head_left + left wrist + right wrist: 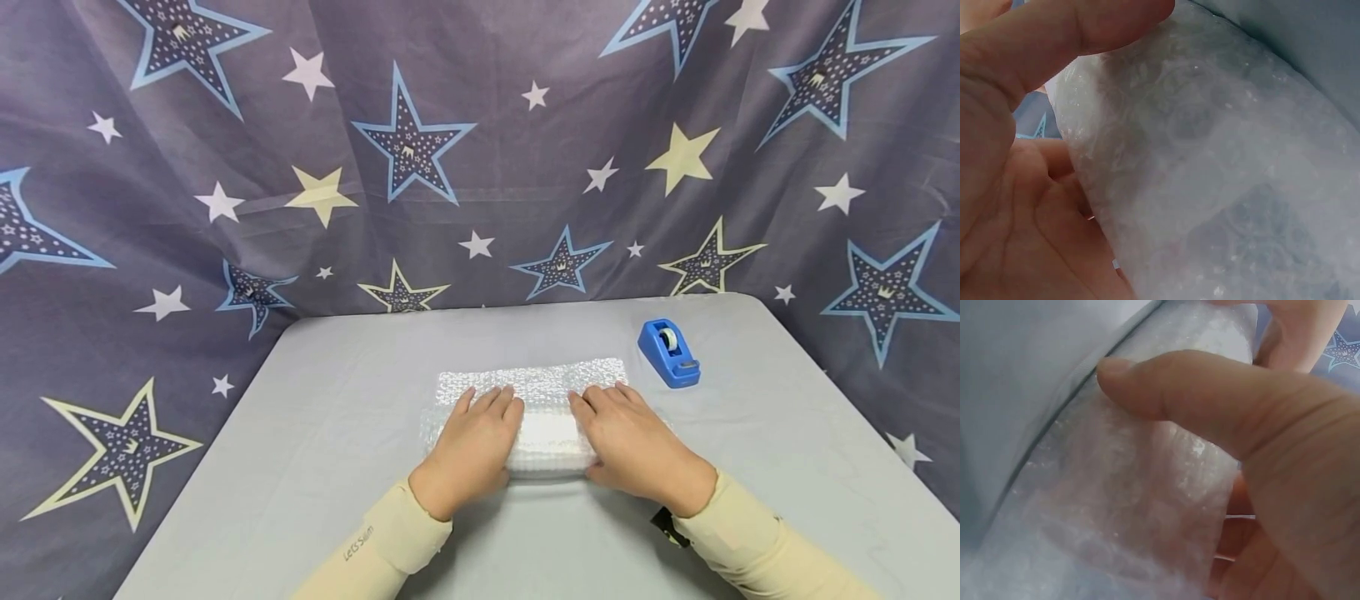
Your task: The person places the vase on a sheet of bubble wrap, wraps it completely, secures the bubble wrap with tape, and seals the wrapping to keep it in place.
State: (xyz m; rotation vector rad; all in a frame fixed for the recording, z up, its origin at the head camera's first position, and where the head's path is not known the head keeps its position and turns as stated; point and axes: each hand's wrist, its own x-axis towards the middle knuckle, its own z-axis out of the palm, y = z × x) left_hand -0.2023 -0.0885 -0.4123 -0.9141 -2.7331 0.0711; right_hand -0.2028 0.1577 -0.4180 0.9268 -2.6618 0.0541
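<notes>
A bundle of clear bubble wrap (551, 457) lies on the table in front of me, with something white showing through its middle; what is inside cannot be made out. Beyond the bundle a flat strip of the wrap (528, 385) stretches away over the table. My left hand (476, 437) grips the bundle's left part, thumb on the near side and fingers over the top. On the right part, my right hand (633, 437) holds it the same way. Both wrist views show a thumb pressed along the wrap (1179, 144), close to the table surface.
A blue tape dispenser (670, 354) with a roll of tape stands on the table beyond my right hand. The pale grey tabletop (337, 400) reaches back to a dark curtain (480, 217) printed with stars.
</notes>
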